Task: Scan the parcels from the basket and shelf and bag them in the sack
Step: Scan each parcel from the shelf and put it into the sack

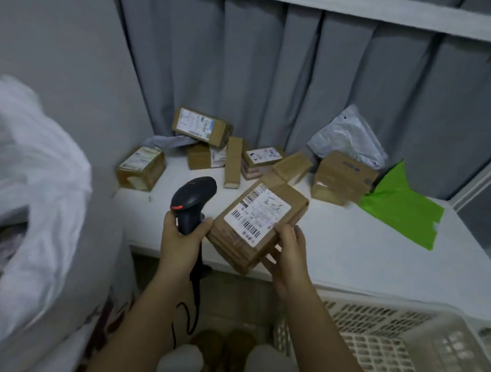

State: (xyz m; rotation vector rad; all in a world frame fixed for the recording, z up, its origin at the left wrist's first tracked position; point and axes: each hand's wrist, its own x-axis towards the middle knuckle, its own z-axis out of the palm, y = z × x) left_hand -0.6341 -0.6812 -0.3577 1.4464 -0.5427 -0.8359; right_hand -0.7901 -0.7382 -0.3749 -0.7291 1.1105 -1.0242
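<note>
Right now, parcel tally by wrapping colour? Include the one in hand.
Brown cardboard boxes: 8, seven on the shelf (e.g.) plus the held box in the right hand
Grey poly mailers: 2 ()
Green poly mailer: 1
Total: 11

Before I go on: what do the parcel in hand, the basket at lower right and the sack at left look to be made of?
Parcel: looks like brown cardboard wrapped in glossy tape, with a white paper label bearing barcodes. Basket: apparently rigid cream plastic, its walls moulded in an open lattice. Sack: thin whitish material, probably plastic film or woven plastic; it is crumpled and blurred, so I cannot say which.
</note>
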